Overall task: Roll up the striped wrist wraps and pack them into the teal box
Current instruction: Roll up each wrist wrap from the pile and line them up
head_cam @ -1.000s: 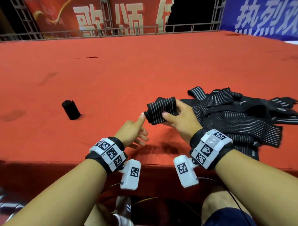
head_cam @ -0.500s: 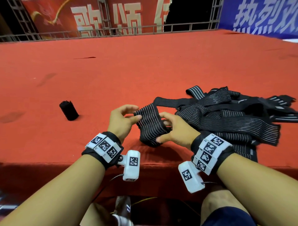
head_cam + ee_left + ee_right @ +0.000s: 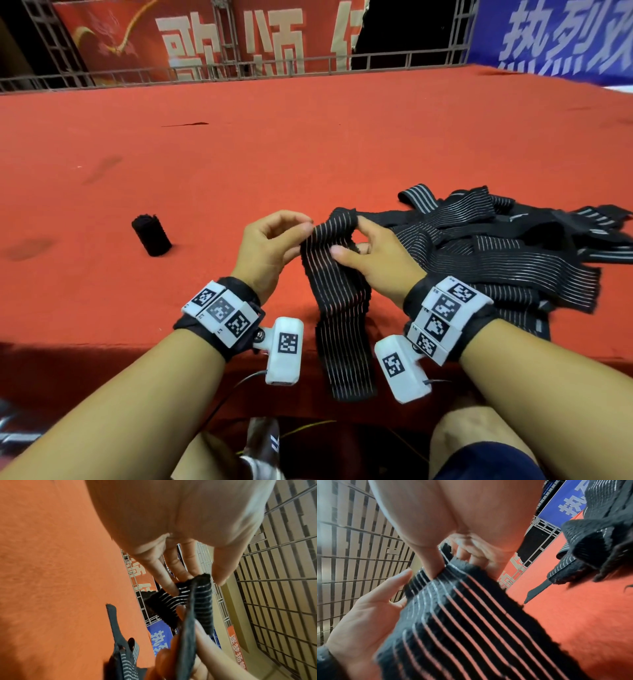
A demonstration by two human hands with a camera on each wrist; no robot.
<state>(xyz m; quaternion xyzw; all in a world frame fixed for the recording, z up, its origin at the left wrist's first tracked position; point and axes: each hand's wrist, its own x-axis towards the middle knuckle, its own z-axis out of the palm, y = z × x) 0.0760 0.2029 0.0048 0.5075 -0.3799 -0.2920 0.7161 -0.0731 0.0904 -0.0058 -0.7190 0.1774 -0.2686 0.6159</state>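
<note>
Head view alone shows rolled wrap (image 3: 151,235) on the red cloth (image 3: 308,144); wrist views show left hand (image 3: 270,245) and right hand (image 3: 375,262) pinching striped wrap (image 3: 337,298).

Wrap pile (image 3: 513,253) cut off by head view's right edge; how many wraps in the tangle can't tell. Right hand (image 3: 376,260) fingers mostly hidden behind the held wrap (image 3: 339,308). Rolled wrap (image 3: 151,235) too small to show stripes. Both wrist views motion-blurred; left hand (image 3: 171,520) there only a smear.
</note>
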